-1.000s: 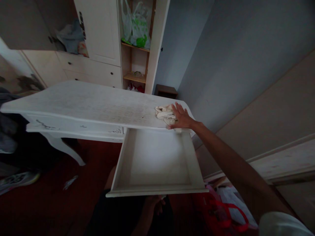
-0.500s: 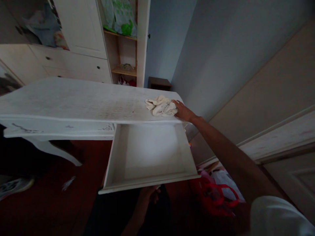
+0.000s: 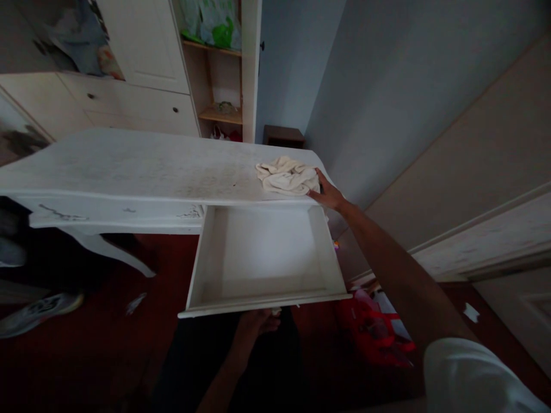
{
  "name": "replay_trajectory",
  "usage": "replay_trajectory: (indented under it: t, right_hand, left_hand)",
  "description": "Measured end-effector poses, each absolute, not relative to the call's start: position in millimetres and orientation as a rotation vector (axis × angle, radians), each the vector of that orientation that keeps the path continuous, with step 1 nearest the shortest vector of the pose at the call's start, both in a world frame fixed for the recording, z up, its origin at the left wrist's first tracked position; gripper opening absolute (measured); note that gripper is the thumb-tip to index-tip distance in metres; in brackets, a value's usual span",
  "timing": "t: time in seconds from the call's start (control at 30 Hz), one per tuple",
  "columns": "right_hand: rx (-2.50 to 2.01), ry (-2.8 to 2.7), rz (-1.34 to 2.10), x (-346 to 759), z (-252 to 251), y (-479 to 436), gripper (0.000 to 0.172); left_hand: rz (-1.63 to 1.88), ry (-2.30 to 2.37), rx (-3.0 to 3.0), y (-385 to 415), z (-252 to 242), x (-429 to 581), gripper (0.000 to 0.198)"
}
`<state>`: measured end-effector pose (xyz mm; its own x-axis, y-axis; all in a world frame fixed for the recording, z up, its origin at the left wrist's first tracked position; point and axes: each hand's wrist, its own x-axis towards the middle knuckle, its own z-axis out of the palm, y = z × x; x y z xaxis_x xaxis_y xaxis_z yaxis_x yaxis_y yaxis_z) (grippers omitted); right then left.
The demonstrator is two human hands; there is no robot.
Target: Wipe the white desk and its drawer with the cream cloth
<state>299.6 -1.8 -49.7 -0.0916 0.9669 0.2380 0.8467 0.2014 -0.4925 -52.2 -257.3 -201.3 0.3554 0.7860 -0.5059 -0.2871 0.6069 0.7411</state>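
A crumpled cream cloth [image 3: 286, 176] lies on the right end of a white desk top [image 3: 172, 166]. My right hand [image 3: 328, 192] is at the cloth's right edge, thumb and fingers around a bit of it. Below the top, a pulled-out drawer [image 3: 267, 258] shows a bare white inside. At the underside of its front panel is my left hand [image 3: 256, 326], fingers curled by a small pale knob [image 3: 276, 311]. The drawer front partly hides how these fingers sit. Grey smudges mark the desk top left of the cloth.
Behind the desk stand a white cabinet [image 3: 142, 109] and shelves holding a plastic bag [image 3: 215, 23]. A wall rises close on the right. A red bag [image 3: 374, 332] sits on the floor right of the drawer. Someone's shoe [image 3: 41, 312] shows at lower left.
The view has shifted slightly, so the desk appears higher. My right hand has moved a little to the right, and the cloth looks more spread out. The drawer remains pulled out.
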Motion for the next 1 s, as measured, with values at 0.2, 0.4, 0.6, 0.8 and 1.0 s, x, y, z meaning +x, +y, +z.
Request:
replay_trajectory:
  t: [0.2,0.4,0.6,0.8,1.0]
  right_hand:
    - [-1.603,-1.954,0.319,301.6,-56.7,4.4,0.115]
    - [-1.615,-1.956,0.311,306.4,-58.9,8.3,0.114]
    - [-1.599,-1.983,0.291,305.5,-59.0,7.6,0.111]
    - [-1.593,-1.997,0.276,306.5,-59.0,7.2,0.11]
    - [-1.589,-2.022,0.258,303.7,-56.7,2.2,0.11]
  left_hand:
    - [0.717,0.861,0.51,-259.0,-187.4,-67.3,0.049]
    - [0.663,0.81,0.46,-251.4,-173.3,-67.6,0.049]
    - [0.566,0.84,0.538,-243.8,-163.7,-69.3,0.044]
    - [0.623,0.785,0.62,-248.0,-148.5,-67.4,0.045]
    - [0.654,0.783,0.653,-237.4,-126.4,-67.7,0.045]
